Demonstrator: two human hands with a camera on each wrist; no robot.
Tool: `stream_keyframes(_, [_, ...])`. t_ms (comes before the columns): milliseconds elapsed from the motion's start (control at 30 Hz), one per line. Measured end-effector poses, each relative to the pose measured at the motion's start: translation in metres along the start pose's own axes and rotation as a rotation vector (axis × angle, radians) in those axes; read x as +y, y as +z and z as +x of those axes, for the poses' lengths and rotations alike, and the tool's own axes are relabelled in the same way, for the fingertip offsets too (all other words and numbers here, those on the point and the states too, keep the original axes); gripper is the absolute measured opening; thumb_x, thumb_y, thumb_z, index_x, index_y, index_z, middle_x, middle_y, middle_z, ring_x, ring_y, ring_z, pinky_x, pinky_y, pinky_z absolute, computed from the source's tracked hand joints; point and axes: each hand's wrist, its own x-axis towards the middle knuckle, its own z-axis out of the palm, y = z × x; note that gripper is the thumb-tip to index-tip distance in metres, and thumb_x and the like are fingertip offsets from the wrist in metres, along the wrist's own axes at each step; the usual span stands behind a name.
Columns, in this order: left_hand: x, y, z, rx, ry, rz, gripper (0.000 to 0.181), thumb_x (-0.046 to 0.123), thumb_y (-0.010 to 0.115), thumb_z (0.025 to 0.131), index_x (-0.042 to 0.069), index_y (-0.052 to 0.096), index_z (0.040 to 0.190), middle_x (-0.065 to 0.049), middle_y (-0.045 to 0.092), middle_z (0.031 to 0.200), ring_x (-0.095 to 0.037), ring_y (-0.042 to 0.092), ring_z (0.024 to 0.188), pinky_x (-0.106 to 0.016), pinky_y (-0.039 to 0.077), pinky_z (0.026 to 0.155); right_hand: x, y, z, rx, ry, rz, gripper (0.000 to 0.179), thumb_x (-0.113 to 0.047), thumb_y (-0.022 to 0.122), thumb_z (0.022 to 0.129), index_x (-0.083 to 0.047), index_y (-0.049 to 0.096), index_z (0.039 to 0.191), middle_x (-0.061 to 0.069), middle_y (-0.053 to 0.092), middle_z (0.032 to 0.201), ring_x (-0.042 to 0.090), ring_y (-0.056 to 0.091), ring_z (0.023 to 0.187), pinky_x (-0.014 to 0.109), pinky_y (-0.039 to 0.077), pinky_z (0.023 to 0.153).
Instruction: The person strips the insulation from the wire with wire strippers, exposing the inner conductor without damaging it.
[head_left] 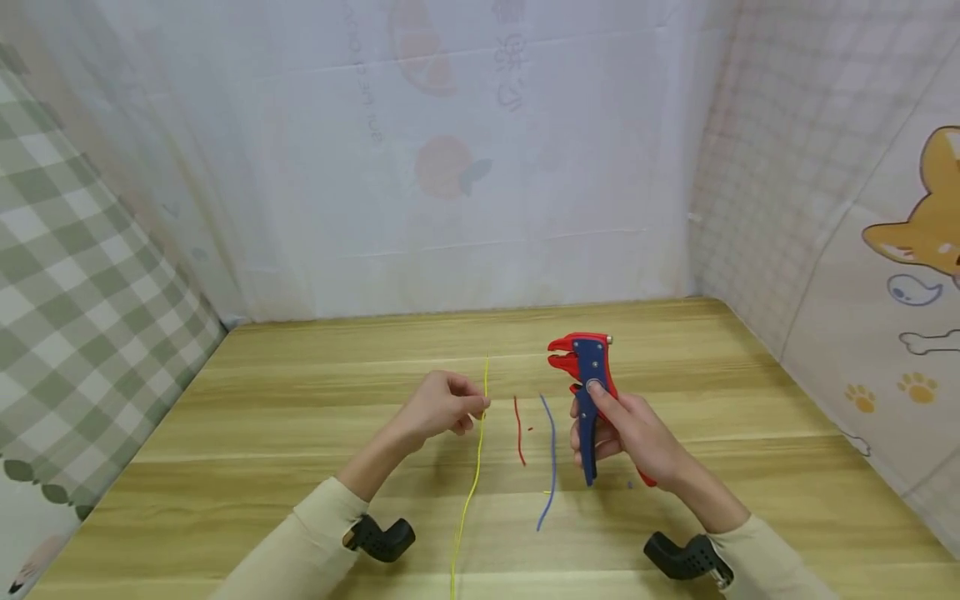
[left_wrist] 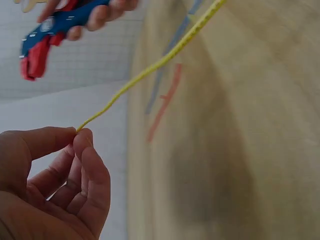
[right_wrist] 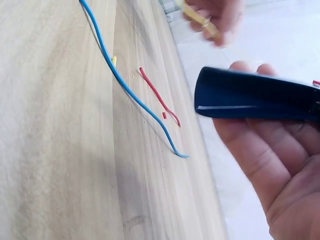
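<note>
Between thumb and forefinger my left hand (head_left: 444,407) pinches a long yellow wire (head_left: 474,483) near its upper end, a short length standing out past the fingertips in the head view. The rest of the wire runs down toward the table's near edge. My right hand (head_left: 630,429) grips a red and blue wire stripper (head_left: 592,375) by its handles, thumb on the pivot, with its red jaws parted and pointing left. On the table between the hands lie a short red wire (head_left: 519,432) and a longer blue wire (head_left: 553,458).
Tiny cut bits lie about: a red bit (head_left: 530,429), a yellow bit (head_left: 547,492) and a blue bit (head_left: 630,485). The wooden table (head_left: 300,367) meets a white printed cloth (head_left: 450,275) at the back, with cloth walls on both sides.
</note>
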Motion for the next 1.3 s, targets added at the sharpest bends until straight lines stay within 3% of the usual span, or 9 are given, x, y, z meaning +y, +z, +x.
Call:
stream_keyframes(200, [-0.022, 0.019, 0.014, -0.057, -0.022, 0.147, 0.021, 0.011, 0.071, 0.098, 0.001, 0.072, 0.080, -0.001, 0.063, 0.065, -0.010, 0.055, 0.054, -0.023, 0.047, 0.052, 0.000, -0.001, 0.000, 0.092, 0.123, -0.093, 0.058, -0.039, 0.031, 0.117, 0.015, 0.050, 0.125, 0.015, 0.071, 0.089, 0.036, 0.078, 0.078, 0.042, 0.065, 0.072])
stream_keyframes(467, [-0.023, 0.026, 0.026, -0.065, -0.054, 0.342, 0.033, 0.010, 0.065, 0.096, 0.010, 0.062, 0.063, 0.004, 0.053, 0.053, -0.008, 0.044, 0.046, -0.020, 0.036, 0.044, 0.001, -0.004, 0.003, 0.154, 0.181, -0.137, 0.062, -0.042, 0.032, 0.116, 0.016, 0.049, 0.130, 0.017, 0.070, 0.090, 0.040, 0.076, 0.079, 0.042, 0.065, 0.070])
stream_keyframes(667, [-0.022, 0.027, 0.032, -0.076, -0.034, 0.493, 0.044, 0.009, 0.064, 0.091, 0.017, 0.050, 0.050, 0.009, 0.044, 0.045, -0.007, 0.037, 0.044, -0.020, 0.028, 0.044, 0.000, -0.005, 0.003, 0.200, 0.224, -0.149, 0.062, -0.043, 0.034, 0.116, 0.014, 0.050, 0.132, 0.019, 0.071, 0.092, 0.037, 0.076, 0.079, 0.040, 0.064, 0.068])
stream_keyframes(767, [-0.025, 0.027, 0.035, -0.078, -0.013, 0.513, 0.046, 0.010, 0.066, 0.089, 0.019, 0.047, 0.048, 0.010, 0.044, 0.043, -0.006, 0.036, 0.042, -0.021, 0.025, 0.044, 0.001, -0.005, 0.004, 0.231, 0.250, -0.161, 0.062, -0.045, 0.035, 0.115, 0.012, 0.051, 0.133, 0.019, 0.071, 0.093, 0.035, 0.075, 0.079, 0.040, 0.063, 0.068])
stream_keyframes(967, [-0.047, 0.029, 0.048, -0.058, 0.030, 0.598, 0.043, 0.017, 0.066, 0.085, 0.022, 0.043, 0.049, 0.011, 0.036, 0.045, -0.006, 0.032, 0.043, -0.023, 0.024, 0.044, 0.001, -0.006, 0.004, 0.260, 0.277, -0.184, 0.064, -0.048, 0.035, 0.115, 0.010, 0.051, 0.135, 0.015, 0.071, 0.092, 0.035, 0.075, 0.080, 0.041, 0.063, 0.069])
stream_keyframes(1167, [-0.024, 0.030, 0.028, -0.038, 0.018, 0.580, 0.034, 0.010, 0.068, 0.086, 0.017, 0.050, 0.059, 0.008, 0.043, 0.054, -0.009, 0.040, 0.051, -0.023, 0.028, 0.049, 0.001, -0.009, 0.005, 0.257, 0.302, -0.170, 0.066, -0.049, 0.032, 0.115, 0.010, 0.048, 0.139, 0.012, 0.070, 0.092, 0.033, 0.075, 0.082, 0.042, 0.062, 0.071])
stream_keyframes(1300, [-0.025, 0.030, 0.029, -0.029, 0.014, 0.601, 0.028, 0.013, 0.068, 0.087, 0.017, 0.054, 0.063, 0.006, 0.049, 0.059, -0.011, 0.045, 0.054, -0.025, 0.033, 0.050, 0.001, -0.012, 0.004, 0.234, 0.315, -0.132, 0.065, -0.045, 0.029, 0.116, 0.010, 0.043, 0.147, 0.012, 0.069, 0.096, 0.030, 0.075, 0.085, 0.041, 0.062, 0.073])
